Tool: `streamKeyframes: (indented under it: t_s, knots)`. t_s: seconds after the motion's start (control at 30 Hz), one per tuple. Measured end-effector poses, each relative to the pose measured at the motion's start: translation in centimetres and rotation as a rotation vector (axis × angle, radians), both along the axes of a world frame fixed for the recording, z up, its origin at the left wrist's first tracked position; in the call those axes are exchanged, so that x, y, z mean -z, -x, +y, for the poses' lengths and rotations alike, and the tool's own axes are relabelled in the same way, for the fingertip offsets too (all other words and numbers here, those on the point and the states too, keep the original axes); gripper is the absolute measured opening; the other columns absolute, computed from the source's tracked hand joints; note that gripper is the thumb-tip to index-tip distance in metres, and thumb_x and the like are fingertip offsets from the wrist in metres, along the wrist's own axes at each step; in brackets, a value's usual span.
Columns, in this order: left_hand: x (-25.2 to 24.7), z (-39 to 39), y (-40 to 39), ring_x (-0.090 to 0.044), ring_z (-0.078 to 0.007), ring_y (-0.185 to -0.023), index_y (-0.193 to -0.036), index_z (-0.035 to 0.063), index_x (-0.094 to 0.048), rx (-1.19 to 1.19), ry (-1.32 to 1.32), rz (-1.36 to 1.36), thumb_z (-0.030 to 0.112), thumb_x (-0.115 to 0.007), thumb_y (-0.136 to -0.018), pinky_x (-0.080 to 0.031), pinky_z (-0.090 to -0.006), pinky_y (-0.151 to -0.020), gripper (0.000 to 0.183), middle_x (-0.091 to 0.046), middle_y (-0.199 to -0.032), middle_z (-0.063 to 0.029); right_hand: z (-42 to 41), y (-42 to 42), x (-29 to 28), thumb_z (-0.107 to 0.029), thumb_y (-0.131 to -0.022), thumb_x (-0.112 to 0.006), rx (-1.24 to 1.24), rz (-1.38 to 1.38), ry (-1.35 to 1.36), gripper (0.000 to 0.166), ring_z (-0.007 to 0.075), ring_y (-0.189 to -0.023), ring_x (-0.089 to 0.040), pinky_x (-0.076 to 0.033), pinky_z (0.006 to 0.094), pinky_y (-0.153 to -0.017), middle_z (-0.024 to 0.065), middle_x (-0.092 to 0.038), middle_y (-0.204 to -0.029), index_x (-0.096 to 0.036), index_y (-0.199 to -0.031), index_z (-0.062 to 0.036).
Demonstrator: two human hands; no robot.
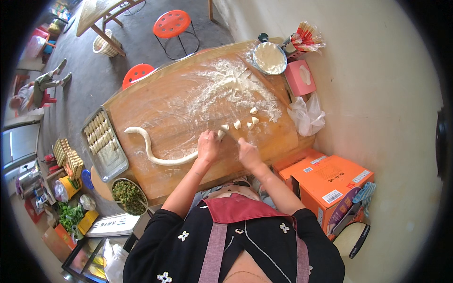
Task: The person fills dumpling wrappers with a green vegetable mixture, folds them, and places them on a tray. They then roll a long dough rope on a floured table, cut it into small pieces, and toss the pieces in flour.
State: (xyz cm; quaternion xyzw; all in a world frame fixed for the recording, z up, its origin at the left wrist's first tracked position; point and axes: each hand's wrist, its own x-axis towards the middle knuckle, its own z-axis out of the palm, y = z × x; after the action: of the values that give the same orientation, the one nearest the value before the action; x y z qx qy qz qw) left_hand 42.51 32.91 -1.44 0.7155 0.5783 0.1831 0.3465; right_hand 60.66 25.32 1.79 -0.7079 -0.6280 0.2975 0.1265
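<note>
A long rope of white dough [170,162] curves across the floured wooden board [170,127]. Its right end lies under my left hand [208,148], whose fingers are curled over it. My right hand [250,155] grips a knife [230,133], its blade angled toward the rope's end just beside my left fingertips. The blade is blurred, and its handle is hidden in my fist. Several cut dough pieces, one of them a small lump [237,124], lie beyond and to the right of the knife. Loose flour [230,83] is spread over the board's far right.
A metal tray [111,162] of shaped dough pieces stands left, near a bowl of chopped green filling [128,194]. At the far right are a bowl of flour [269,58], a pink tissue box [300,78] and a plastic bag [307,115]. Orange cartons [329,180] stand by the wall.
</note>
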Motion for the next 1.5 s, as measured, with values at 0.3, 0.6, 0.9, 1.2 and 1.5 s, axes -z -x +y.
streamKeyframes:
  t_s: [0.3, 0.6, 0.9, 1.2, 1.5]
  knots:
    - [1.5, 0.8, -5.0, -0.056, -0.0389, -0.095, -0.096, 0.0033, -0.063, 0.055, -0.151, -0.232, -0.001, -0.066, -0.079, -0.048, -0.0480, -0.083, 0.017, -0.058, -0.094, -0.0167, 0.4, -1.9, -5.9, -0.020, -0.104, -0.051, 0.134, -0.026, 0.082, 0.017, 0.0503, -0.085, -0.066, -0.050, 0.0606, -0.074, 0.0279, -0.068, -0.085, -0.050, -0.105, -0.0029]
    - [1.6, -0.1, -4.5, -0.057, -0.0375, -0.097, -0.096, 0.0029, -0.065, 0.061, -0.206, -0.254, 0.002, -0.068, -0.079, -0.049, -0.0456, -0.085, 0.018, -0.061, -0.097, -0.0154, -0.7, -0.3, -4.2, -0.018, -0.103, -0.051, 0.089, -0.122, 0.130, 0.014, 0.0483, -0.080, -0.068, -0.053, 0.0580, -0.072, 0.0256, -0.068, -0.080, -0.050, -0.104, -0.0041]
    - [0.3, 0.1, -1.9, -0.060, -0.0363, -0.099, -0.096, 0.0028, -0.069, -0.018, -0.125, -0.127, 0.002, -0.076, -0.075, -0.050, -0.0452, -0.088, 0.022, -0.064, -0.099, -0.0145, 0.5, -2.0, -1.7, -0.018, -0.103, -0.052, 0.162, 0.041, 0.035, 0.015, 0.0514, -0.084, -0.065, -0.050, 0.0596, -0.072, 0.0287, -0.067, -0.083, -0.051, -0.105, -0.0028]
    - [1.3, 0.1, -1.5, -0.060, -0.0351, -0.099, -0.093, 0.0056, -0.071, 0.029, -0.104, -0.101, 0.013, -0.075, -0.078, -0.050, -0.0447, -0.088, 0.016, -0.066, -0.094, -0.0136, -0.7, 1.7, -2.0, -0.016, -0.103, -0.048, 0.047, -0.099, 0.100, 0.011, 0.0467, -0.082, -0.069, -0.054, 0.0563, -0.072, 0.0256, -0.068, -0.086, -0.051, -0.105, -0.0054]
    - [1.0, 1.4, -1.4, -0.062, -0.0371, -0.088, -0.088, 0.0042, -0.064, 0.007, 0.020, -0.065, 0.008, -0.076, -0.076, -0.051, -0.0464, -0.079, 0.018, -0.064, -0.091, -0.0141, 1.7, -2.7, -1.3, -0.020, -0.103, -0.053, 0.222, 0.080, 0.046, 0.018, 0.0523, -0.083, -0.065, -0.048, 0.0611, -0.072, 0.0299, -0.066, -0.081, -0.052, -0.103, -0.0021]
